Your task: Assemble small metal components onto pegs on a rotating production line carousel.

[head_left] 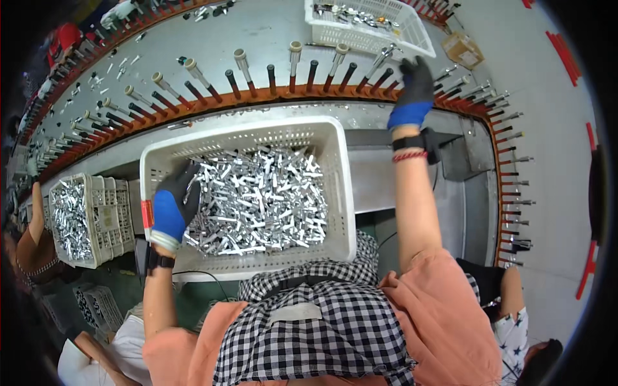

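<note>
A large white plastic crate (344, 193) stands in front of me, filled with small shiny chrome-metal parts (261, 199). My left hand (177, 202), in a blue and dark grey glove, is at the crate's left side. Its fingers are curled round a small chrome part, partly hidden among the others. My right hand (415, 90), gloved alike, reaches over the row of upright pegs beyond the crate. Its fingers are stretched and slightly apart, with nothing visible in them. Just left of them, a chrome part (384, 58) sits on a peg.
An orange rail (283, 93) with many dark-tipped and capped pegs curves around the grey bench. Another white crate (425, 42) with parts stands beyond it, near a cardboard box (462, 50). At left is a smaller filled crate (93, 219). Other people sit on both sides.
</note>
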